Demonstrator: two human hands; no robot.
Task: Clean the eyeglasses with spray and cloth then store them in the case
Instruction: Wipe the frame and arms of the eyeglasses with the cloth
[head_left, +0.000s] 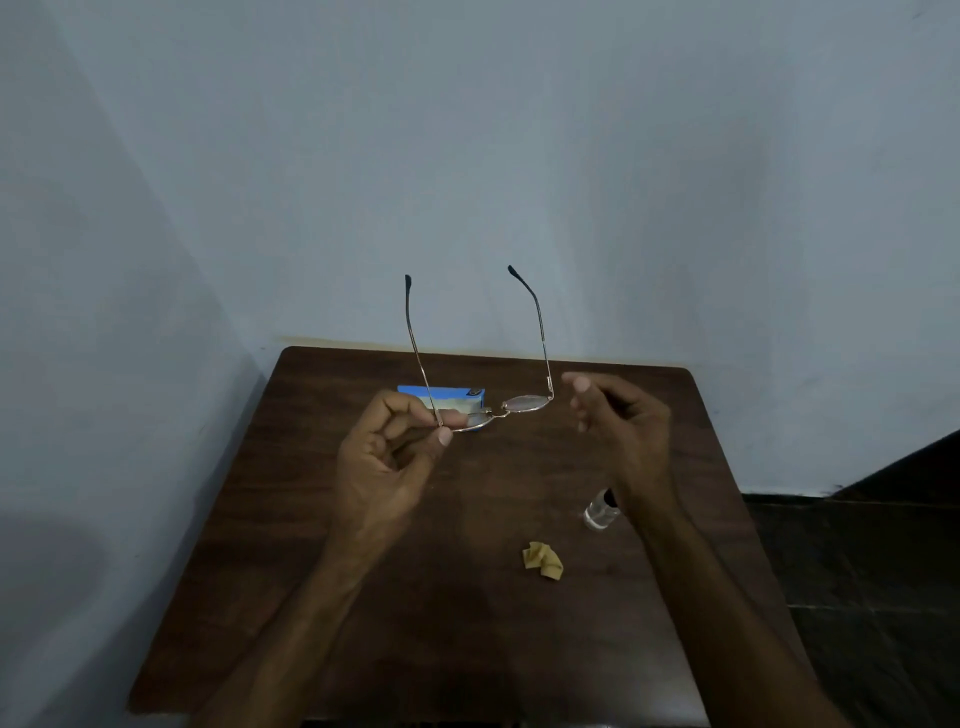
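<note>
Thin gold-rimmed eyeglasses (524, 404) hang in the air above the table, both temple arms unfolded and pointing up toward the wall. My left hand (387, 457) pinches the frame at its left hinge. My right hand (621, 421) hovers just right of the right lens, fingers apart, touching nothing. A blue case (470, 395) lies on the table behind the glasses, partly hidden by my left hand. A crumpled tan cloth (543, 559) lies nearer to me. A small clear spray bottle (601, 512) stands to the right, half hidden behind my right wrist.
The dark wooden table (467, 649) stands in a corner, with pale walls behind and to the left. A dark tiled floor (872, 571) shows past the table's right edge.
</note>
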